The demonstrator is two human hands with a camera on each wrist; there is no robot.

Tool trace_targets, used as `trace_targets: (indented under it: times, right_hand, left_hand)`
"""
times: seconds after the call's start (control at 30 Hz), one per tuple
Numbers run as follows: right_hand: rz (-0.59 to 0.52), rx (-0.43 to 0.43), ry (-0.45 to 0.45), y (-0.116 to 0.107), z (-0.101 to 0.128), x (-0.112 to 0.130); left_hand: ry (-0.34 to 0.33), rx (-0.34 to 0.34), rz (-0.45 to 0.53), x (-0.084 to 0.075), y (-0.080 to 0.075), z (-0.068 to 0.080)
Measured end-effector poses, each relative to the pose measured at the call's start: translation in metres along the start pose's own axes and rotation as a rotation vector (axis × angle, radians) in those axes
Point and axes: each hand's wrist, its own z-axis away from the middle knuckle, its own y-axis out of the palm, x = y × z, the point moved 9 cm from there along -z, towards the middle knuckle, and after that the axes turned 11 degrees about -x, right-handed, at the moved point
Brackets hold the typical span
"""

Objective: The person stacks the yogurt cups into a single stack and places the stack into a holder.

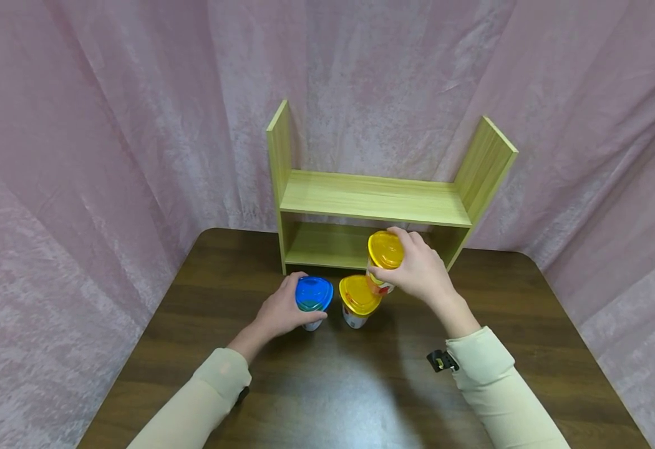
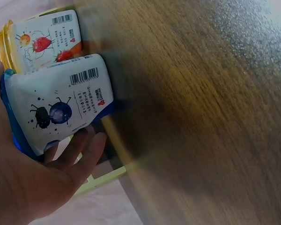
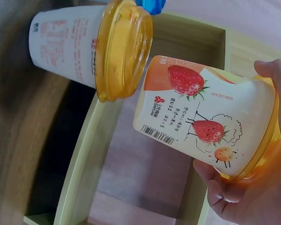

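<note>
Three lidded cups stand out in front of a light wooden shelf (image 1: 372, 199). My left hand (image 1: 282, 310) grips a white cup with a blue lid (image 1: 313, 293), its blueberry print showing in the left wrist view (image 2: 61, 108). Beside it on the table stands a yellow-lidded cup (image 1: 358, 298), (image 3: 91, 49). My right hand (image 1: 420, 271) holds a second yellow-lidded cup (image 1: 385, 252) with strawberry print (image 3: 210, 126), lifted above the table just in front of the shelf's lower opening.
The dark wooden table (image 1: 327, 386) has rounded corners and pink curtain (image 1: 108, 156) on all sides. The shelf has an upper board and a lower compartment (image 1: 327, 246), both bare. Cream sleeves cover both forearms.
</note>
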Motion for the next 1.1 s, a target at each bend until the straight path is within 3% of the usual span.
trace_targets:
  times: [1.1]
  right_hand:
    - [-0.041,0.051,-0.082,0.02,-0.011,0.043]
  left_hand:
    - [0.005,0.007,0.005,-0.004,0.004,-0.003]
